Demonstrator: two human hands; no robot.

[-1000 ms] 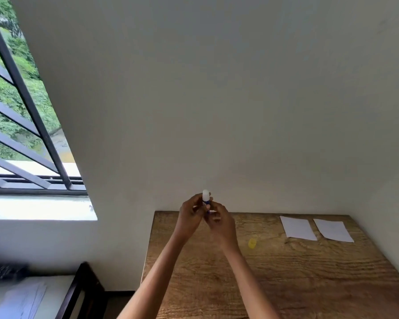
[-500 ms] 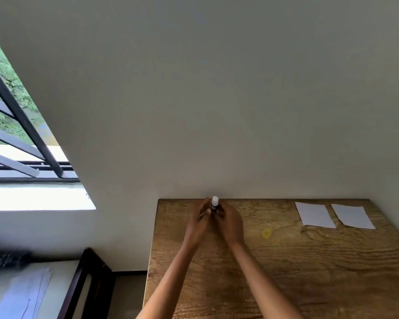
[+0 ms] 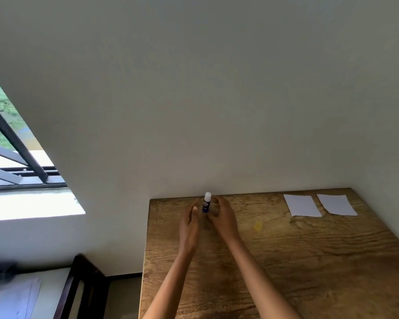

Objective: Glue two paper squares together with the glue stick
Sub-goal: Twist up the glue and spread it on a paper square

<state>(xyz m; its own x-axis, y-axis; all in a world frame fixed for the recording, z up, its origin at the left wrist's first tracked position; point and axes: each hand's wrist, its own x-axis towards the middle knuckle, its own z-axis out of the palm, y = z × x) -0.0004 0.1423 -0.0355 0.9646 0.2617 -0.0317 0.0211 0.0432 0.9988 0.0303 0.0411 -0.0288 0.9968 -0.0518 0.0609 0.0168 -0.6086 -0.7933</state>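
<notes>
A blue glue stick (image 3: 206, 202) with a white top stands upright on the wooden table (image 3: 309, 261), near its far edge by the wall. My left hand (image 3: 189, 223) is just left of it, fingers straight and apart from the stick. On the stick's right, my right hand (image 3: 224, 217) has loosely curled fingers close to it; a narrow gap shows between them. Two white paper squares (image 3: 302, 205) (image 3: 336, 204) lie side by side at the far right of the table.
A small yellow object (image 3: 257, 226) lies on the table between my right hand and the papers. The wall runs along the table's far and right edges. A dark chair back (image 3: 78, 284) and a window (image 3: 14, 157) are to the left.
The glue stick, held up between both hands a second ago, came down and now stands on the table. Both hands have loosened and drawn slightly away from it.
</notes>
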